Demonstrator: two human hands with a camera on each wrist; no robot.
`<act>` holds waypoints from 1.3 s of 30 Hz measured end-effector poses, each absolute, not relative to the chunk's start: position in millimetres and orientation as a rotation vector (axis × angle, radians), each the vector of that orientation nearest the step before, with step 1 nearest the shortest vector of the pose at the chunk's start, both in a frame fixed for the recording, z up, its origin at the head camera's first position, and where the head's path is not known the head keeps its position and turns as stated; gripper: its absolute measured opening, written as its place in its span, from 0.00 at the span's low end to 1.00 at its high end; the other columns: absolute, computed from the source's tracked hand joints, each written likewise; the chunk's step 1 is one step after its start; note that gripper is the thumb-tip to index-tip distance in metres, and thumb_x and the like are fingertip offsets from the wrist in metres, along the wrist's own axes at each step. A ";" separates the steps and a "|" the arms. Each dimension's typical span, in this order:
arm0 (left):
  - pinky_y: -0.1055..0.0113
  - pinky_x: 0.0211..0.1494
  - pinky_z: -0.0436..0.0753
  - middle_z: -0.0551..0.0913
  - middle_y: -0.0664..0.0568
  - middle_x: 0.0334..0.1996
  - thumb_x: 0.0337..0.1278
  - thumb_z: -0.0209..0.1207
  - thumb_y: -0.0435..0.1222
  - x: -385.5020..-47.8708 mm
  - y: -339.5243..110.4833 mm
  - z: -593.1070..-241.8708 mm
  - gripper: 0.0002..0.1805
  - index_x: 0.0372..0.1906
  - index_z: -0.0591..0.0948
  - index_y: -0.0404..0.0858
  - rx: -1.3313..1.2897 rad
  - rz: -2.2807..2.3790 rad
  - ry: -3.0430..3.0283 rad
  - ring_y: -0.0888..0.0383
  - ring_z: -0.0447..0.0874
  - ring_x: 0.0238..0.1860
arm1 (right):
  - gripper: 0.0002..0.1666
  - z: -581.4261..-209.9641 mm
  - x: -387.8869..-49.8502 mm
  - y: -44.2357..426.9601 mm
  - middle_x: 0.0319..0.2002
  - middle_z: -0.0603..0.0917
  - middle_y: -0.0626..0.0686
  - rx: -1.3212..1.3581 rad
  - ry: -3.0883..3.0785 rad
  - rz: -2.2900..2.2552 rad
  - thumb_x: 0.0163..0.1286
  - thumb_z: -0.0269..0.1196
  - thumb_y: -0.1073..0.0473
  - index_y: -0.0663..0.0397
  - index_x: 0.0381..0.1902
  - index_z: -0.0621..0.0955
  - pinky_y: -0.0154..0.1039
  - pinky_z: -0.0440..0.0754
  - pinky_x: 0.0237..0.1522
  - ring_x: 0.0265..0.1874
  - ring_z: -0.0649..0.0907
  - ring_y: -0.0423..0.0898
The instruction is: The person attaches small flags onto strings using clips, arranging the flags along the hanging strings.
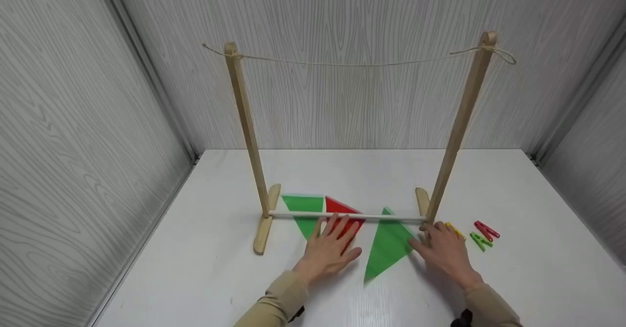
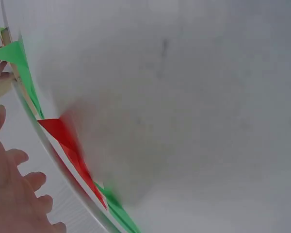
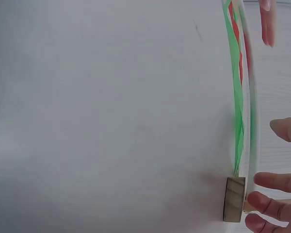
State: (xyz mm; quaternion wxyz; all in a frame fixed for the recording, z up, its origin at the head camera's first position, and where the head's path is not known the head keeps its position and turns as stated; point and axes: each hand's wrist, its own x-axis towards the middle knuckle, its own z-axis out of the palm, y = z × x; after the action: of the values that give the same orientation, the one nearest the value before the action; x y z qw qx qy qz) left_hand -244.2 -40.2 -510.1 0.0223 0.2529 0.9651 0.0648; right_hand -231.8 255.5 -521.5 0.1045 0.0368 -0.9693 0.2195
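Observation:
My left hand (image 1: 326, 253), fingers spread, is over the red triangular flag (image 1: 336, 205); whether it touches the cloth I cannot tell. One green flag (image 1: 303, 204) lies left of the red one, another green flag (image 1: 389, 249) to its right. My right hand (image 1: 445, 251) is beside the right post's foot, its thumb at the right green flag's edge. In the left wrist view, the left hand (image 2: 19, 189) has bent, separated fingers near the white rod (image 2: 68, 175). The right wrist view has the right hand (image 3: 281, 206) with thumb and fingers apart beside the wooden foot (image 3: 234, 199).
Two wooden posts (image 1: 248, 126) stand on feet, joined low by a white rod (image 1: 352, 216) across the flags. A string (image 1: 342, 65) hangs between their tops. Yellow (image 1: 456, 231), red (image 1: 486, 230) and green (image 1: 481, 241) clips lie to the right. Walls enclose the table (image 1: 195, 229).

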 end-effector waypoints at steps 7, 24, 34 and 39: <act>0.46 0.84 0.48 0.54 0.56 0.82 0.74 0.41 0.60 -248.4 -21.8 -513.8 0.35 0.80 0.56 0.56 0.870 0.098 2.945 0.51 0.45 0.83 | 0.28 -524.8 -237.3 247.6 0.42 0.81 0.61 0.068 -2.884 0.688 0.64 0.67 0.42 0.61 0.47 0.83 0.52 0.74 0.39 0.42 0.78 0.57; 0.49 0.84 0.49 0.56 0.59 0.81 0.74 0.46 0.58 -249.1 -4.5 -519.0 0.33 0.79 0.58 0.59 0.979 -0.012 2.872 0.53 0.45 0.83 | 0.27 -525.7 -240.9 244.7 0.48 0.81 0.64 0.025 -2.920 0.747 0.63 0.70 0.44 0.64 0.44 0.83 0.57 0.72 0.48 0.46 0.79 0.60; 0.49 0.84 0.48 0.56 0.60 0.81 0.71 0.49 0.58 -246.3 -4.9 -516.8 0.33 0.78 0.60 0.60 0.978 -0.014 2.835 0.54 0.45 0.83 | 0.26 -526.8 -242.9 244.0 0.45 0.80 0.62 0.018 -2.915 0.762 0.60 0.73 0.45 0.63 0.41 0.82 0.55 0.69 0.45 0.44 0.78 0.57; 0.50 0.84 0.48 0.57 0.60 0.80 0.71 0.48 0.59 -245.4 -5.9 -516.3 0.33 0.77 0.62 0.60 0.981 0.011 2.833 0.55 0.45 0.83 | 0.24 -527.5 -242.4 243.6 0.40 0.79 0.58 0.021 -2.917 0.773 0.59 0.73 0.46 0.60 0.39 0.82 0.53 0.66 0.44 0.43 0.76 0.57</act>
State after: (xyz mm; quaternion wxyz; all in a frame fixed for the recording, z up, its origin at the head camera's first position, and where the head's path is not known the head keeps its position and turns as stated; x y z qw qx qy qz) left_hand -245.4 -5.9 -516.3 0.0718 0.3263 0.9425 0.0038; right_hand -242.4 243.6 -527.5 0.0618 0.0069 -0.9647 0.2558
